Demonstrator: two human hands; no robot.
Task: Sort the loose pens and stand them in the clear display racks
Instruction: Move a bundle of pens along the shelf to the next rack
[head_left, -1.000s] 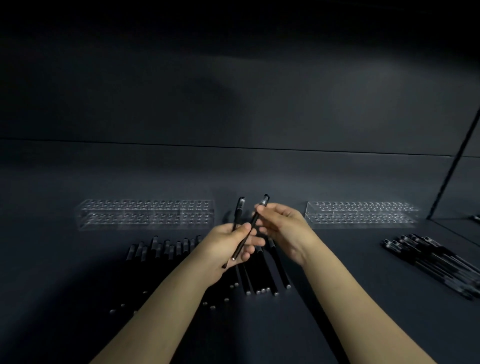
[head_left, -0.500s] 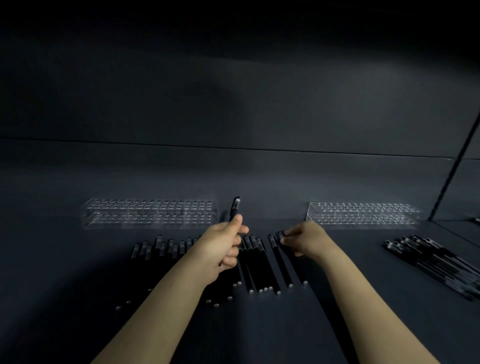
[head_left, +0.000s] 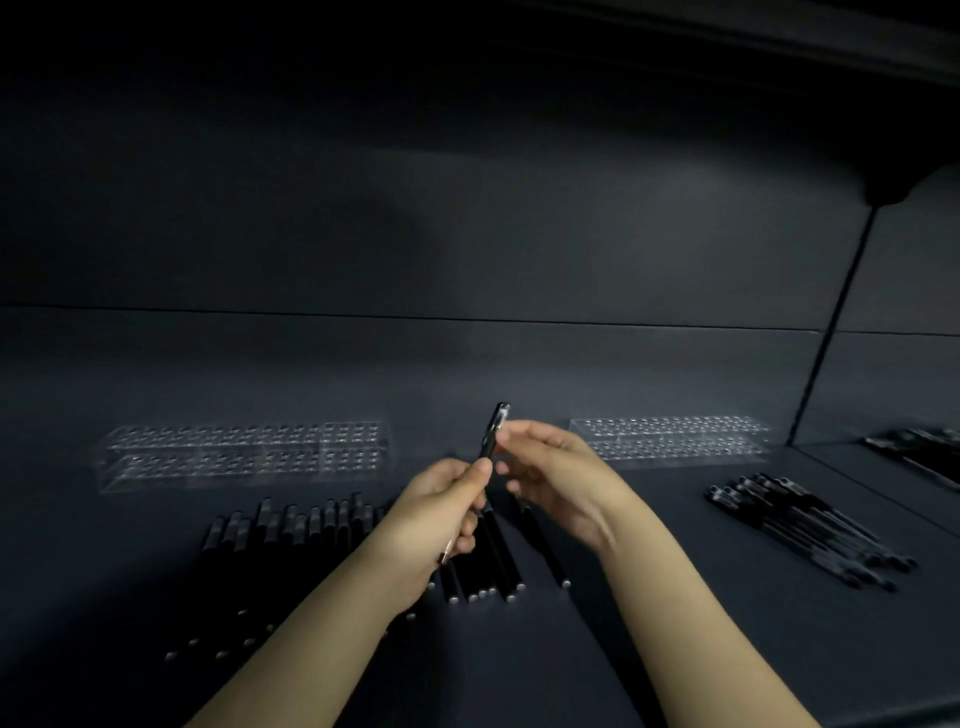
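Between two clear racks (head_left: 244, 454), left hand (head_left: 436, 512) grips a pen (head_left: 492, 439); right hand (head_left: 558, 480), blurred, cannot tell.

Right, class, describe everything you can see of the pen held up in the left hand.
The pen is slim, black and glossy, with a shiny pale end on top. It tilts slightly right, raised above the loose pens. The left hand grips its lower half. The right hand reaches its top, but blur hides any contact.

Left hand (head_left: 447, 514) grips a pen (head_left: 493, 435); right hand (head_left: 558, 478), fingers loosely curved, hovers just beside it.
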